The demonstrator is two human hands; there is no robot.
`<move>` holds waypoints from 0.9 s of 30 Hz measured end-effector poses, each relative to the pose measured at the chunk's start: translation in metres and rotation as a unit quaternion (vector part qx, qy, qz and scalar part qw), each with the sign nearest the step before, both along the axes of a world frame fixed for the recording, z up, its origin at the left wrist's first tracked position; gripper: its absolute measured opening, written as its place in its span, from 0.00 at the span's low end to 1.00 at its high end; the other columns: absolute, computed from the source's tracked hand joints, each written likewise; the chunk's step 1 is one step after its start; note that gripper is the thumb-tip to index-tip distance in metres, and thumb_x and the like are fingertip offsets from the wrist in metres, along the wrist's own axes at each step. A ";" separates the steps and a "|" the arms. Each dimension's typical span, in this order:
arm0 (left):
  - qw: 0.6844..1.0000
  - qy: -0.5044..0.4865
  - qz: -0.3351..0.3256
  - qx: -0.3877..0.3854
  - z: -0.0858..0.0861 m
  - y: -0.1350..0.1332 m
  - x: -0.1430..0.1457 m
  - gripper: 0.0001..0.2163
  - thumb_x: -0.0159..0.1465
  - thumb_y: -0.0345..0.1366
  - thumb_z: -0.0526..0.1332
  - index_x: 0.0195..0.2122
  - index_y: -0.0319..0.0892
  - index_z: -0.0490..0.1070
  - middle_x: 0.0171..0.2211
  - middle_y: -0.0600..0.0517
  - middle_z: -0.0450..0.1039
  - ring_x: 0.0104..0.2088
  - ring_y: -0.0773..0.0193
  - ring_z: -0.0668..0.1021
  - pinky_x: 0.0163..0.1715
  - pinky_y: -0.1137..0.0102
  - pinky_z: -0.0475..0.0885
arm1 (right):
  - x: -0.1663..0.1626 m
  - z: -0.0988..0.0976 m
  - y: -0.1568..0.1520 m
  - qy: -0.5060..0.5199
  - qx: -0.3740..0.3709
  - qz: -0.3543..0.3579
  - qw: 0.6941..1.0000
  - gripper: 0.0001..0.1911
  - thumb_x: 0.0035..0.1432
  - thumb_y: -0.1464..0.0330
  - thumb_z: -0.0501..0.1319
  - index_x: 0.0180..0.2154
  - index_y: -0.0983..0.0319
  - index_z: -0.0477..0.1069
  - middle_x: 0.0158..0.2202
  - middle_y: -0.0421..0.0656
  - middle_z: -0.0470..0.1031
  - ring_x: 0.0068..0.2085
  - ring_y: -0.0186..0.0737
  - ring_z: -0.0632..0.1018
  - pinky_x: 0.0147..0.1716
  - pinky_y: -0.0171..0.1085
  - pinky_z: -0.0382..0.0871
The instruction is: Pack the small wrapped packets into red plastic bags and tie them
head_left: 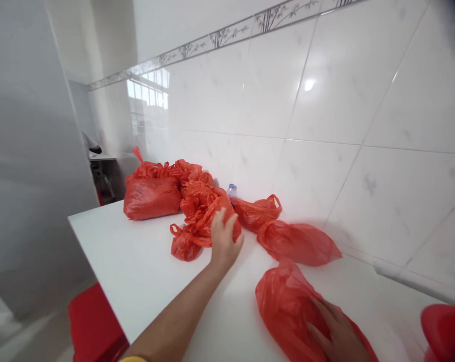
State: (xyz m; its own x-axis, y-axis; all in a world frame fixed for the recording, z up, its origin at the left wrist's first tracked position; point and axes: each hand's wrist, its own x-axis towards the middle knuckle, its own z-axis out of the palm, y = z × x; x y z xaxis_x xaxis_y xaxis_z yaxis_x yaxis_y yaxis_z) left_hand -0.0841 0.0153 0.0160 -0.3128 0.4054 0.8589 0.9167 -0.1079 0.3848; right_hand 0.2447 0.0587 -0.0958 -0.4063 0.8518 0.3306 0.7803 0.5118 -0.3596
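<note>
My left hand (226,242) reaches to the near side of a heap of red plastic bags (199,193). Its fingers are apart and curved, against or just in front of a bag in the heap; contact is hard to make out. At the lower right, my right hand (338,332) grips a loose, crumpled red plastic bag (283,296), thumb and fingers pressing into the film. Between the hands, towards the wall, lie a flat red bag (298,244) and a knotted red bag (257,211). A small tied bag (185,245) sits left of my left hand.
A full red bag (152,198) stands at the far left of the white table (137,256). A bottle with a blue cap (232,190) is behind the heap, by the tiled wall (325,186). A red stool (95,322) and a red object (446,329) flank the table.
</note>
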 end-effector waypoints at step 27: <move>0.925 -0.305 0.082 -0.213 -0.023 0.059 -0.044 0.46 0.48 0.47 0.68 0.63 0.44 0.43 0.61 0.34 0.48 0.59 0.39 0.61 0.53 0.50 0.61 | -0.006 -0.005 -0.002 -0.023 -0.011 -0.018 1.000 0.30 0.54 0.56 0.55 0.56 0.61 0.65 0.59 0.47 0.63 0.58 0.49 0.65 0.57 0.45 0.60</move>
State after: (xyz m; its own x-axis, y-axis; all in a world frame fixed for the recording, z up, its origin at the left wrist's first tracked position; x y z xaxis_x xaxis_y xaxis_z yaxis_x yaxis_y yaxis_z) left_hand -0.1281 0.0739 -0.0073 -0.7729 0.5708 0.2771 0.5067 0.2924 0.8111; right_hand 0.2392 0.0571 -0.1003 -0.3899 0.8729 0.2934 0.8134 0.4758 -0.3347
